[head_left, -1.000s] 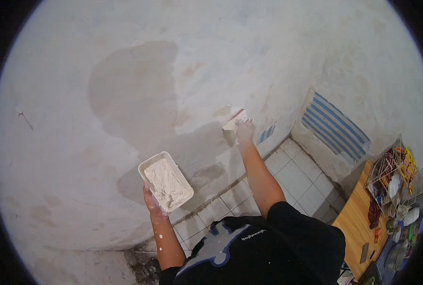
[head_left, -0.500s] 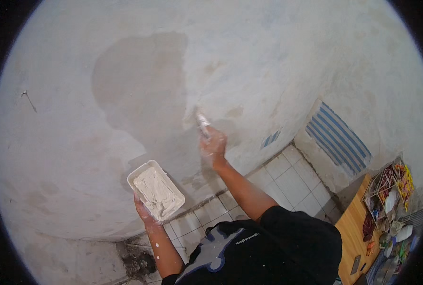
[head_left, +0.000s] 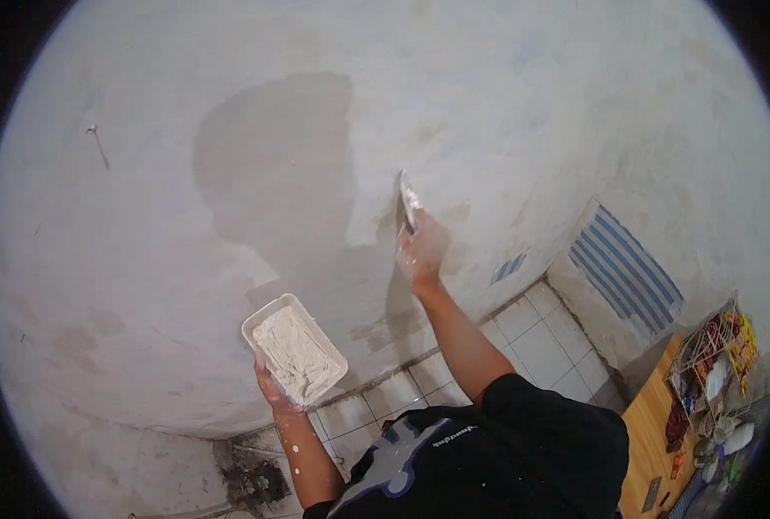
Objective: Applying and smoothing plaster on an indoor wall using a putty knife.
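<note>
My left hand (head_left: pixel 271 387) grips a shallow white tray (head_left: pixel 260 316) from its lower left edge. Off-white putty (head_left: pixel 297 350) fills the tray, its surface ridged and smeared. In my right hand (head_left: pixel 423 249) is a putty knife (head_left: pixel 409 192) coated with white putty. Its blade points up toward the pale wall (head_left: pixel 497 95), just right of a dark shadow; whether the tip touches the wall I cannot tell. White splashes mark both hands and my left forearm.
A thin nail or hook (head_left: pixel 98 145) sticks out at the far left of the wall. Blue-striped patches (head_left: pixel 627 268) show at the right. White floor tiles (head_left: pixel 523 333) lie below. A wooden tabletop (head_left: pixel 648 445) and a cluttered wire rack (head_left: pixel 713 368) stand at lower right.
My right hand has moved right and slightly up with the putty knife, which is now turned more edge-on. The whole view has shifted a little, and the tray stays in my left hand.
</note>
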Demonstrator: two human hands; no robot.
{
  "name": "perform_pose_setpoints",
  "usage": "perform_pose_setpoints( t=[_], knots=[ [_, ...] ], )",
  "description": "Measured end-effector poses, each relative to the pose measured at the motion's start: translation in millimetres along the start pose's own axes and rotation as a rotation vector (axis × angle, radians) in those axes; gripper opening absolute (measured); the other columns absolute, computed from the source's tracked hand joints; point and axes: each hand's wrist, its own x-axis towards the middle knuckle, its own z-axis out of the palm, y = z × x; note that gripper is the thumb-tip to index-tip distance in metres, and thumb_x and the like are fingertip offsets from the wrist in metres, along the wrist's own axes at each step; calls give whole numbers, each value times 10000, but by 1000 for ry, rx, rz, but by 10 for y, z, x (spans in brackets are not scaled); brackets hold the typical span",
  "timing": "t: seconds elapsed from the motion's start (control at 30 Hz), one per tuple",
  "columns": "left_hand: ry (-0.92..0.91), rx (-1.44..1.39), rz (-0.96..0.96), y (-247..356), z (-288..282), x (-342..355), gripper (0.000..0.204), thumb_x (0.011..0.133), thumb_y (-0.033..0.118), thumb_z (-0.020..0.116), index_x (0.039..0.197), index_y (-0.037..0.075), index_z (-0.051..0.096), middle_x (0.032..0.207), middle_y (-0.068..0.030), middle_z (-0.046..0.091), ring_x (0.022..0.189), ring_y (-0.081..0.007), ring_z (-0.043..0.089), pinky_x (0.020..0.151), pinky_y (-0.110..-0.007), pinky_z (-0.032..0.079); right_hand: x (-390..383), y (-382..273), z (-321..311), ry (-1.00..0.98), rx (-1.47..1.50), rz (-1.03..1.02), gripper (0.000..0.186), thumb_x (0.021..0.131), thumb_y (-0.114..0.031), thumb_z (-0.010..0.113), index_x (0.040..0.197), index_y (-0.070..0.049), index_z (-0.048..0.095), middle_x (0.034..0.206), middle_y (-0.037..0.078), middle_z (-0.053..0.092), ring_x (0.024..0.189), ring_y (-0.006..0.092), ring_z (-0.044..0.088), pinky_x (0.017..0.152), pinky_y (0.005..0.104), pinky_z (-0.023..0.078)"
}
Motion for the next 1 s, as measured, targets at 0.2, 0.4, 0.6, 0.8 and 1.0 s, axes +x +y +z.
perform_pose_setpoints(
  t=[0.2,0.4,0.6,0.8,1.0],
  knots=[
    [-36,-11,49,4,193,-75,637,908,454,463,1373,29,362,1347,-163,456,1172,-339,502,969,-486,441,-656,-167,-12,-463,87,-122,331,640,10,623,971,-10,637,888,185,647,831,371,625,735,400,508],
    [-26,64,24,52,189,-27,620,904,455,475,1374,65,372,1335,-145,474,1163,-332,513,959,-491,450,-1230,275,65,-730,60,-208,281,694,-46,619,969,4,652,889,199,650,842,370,627,743,414,506],
    [3,-32,-52,105,-50,-81,638,870,433,520,1364,55,380,1326,-145,476,1168,-335,502,958,-483,451,-934,1009,-52,-314,111,403,205,814,-155,610,957,-12,641,845,186,652,783,321,623,713,411,490],
    [-69,2,-108,50,-52,43,645,863,427,540,1361,49,379,1319,-153,478,1156,-333,512,954,-482,457,-313,2189,-212,184,214,666,221,822,-168,645,833,44,583,754,112,626,702,245,600,633,379,469],
    [-126,-10,-108,41,-141,48,661,856,426,563,1362,45,374,1312,-158,485,1149,-331,522,958,-488,455,-327,1780,79,183,25,528,222,828,-181,656,901,26,622,792,151,653,690,295,607,640,382,474]
  ],
)
